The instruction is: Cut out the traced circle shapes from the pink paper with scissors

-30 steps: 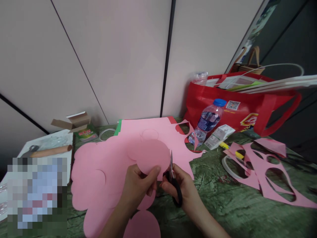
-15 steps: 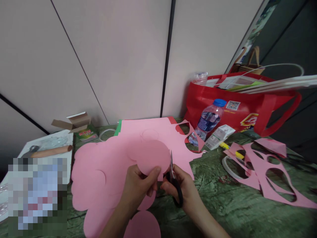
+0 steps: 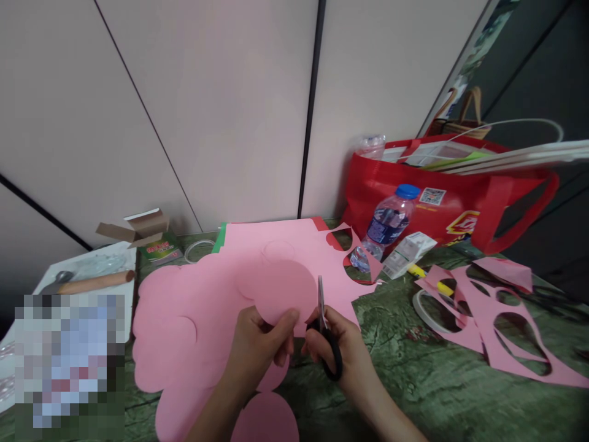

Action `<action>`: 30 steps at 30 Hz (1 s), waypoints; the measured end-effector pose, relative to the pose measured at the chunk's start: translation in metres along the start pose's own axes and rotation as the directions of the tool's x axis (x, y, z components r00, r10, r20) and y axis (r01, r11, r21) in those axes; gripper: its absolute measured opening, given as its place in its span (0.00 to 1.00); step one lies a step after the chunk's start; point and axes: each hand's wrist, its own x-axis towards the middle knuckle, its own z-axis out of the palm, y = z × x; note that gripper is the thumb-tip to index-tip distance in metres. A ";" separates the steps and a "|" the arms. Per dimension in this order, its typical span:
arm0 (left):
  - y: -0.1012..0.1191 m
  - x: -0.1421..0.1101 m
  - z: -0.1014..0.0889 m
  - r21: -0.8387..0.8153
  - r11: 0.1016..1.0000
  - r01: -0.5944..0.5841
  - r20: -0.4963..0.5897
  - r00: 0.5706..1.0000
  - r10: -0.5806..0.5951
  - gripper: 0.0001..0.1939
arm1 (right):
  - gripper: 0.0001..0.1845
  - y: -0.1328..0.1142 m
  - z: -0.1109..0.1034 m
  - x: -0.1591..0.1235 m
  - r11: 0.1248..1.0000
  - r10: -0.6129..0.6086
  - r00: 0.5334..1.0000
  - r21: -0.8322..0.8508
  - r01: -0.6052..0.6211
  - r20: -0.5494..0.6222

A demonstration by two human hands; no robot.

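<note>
Left of the shiny red bag (image 3: 442, 202), the left hand (image 3: 267, 337) pinches a smooth round pink paper disc (image 3: 288, 291), while the right hand (image 3: 334, 344) grips black-handled metal scissors (image 3: 326, 331), blades seemingly almost closed.

A blue-capped bottle (image 3: 389, 224) leans before a red bag (image 3: 427, 196).

The scissors (image 3: 327, 344) have shifted slightly right — blades closer together — beside the pink disc (image 3: 288, 291).
</note>
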 end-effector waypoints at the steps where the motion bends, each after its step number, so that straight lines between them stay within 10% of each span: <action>1: 0.000 0.000 0.000 -0.014 1.000 -0.003 0.007 1.000 0.003 0.25 | 0.15 -0.001 0.000 0.001 1.000 0.008 1.000 0.005 -0.008 -0.030; 23: 0.000 0.004 0.000 -0.139 0.990 0.002 -0.005 1.000 -0.003 0.24 | 0.11 0.007 -0.003 0.003 0.998 -0.052 0.995 -0.026 0.049 -0.088; 27: -0.005 0.010 -0.005 -0.378 0.924 0.061 -0.163 0.978 -0.131 0.17 | 0.12 0.005 -0.008 0.006 0.996 -0.084 0.971 -0.038 0.077 -0.224; 30: -0.011 0.018 -0.017 -0.635 0.772 0.026 -0.358 0.876 -0.323 0.07 | 0.11 0.006 -0.011 0.008 0.990 -0.130 0.957 -0.089 0.111 -0.257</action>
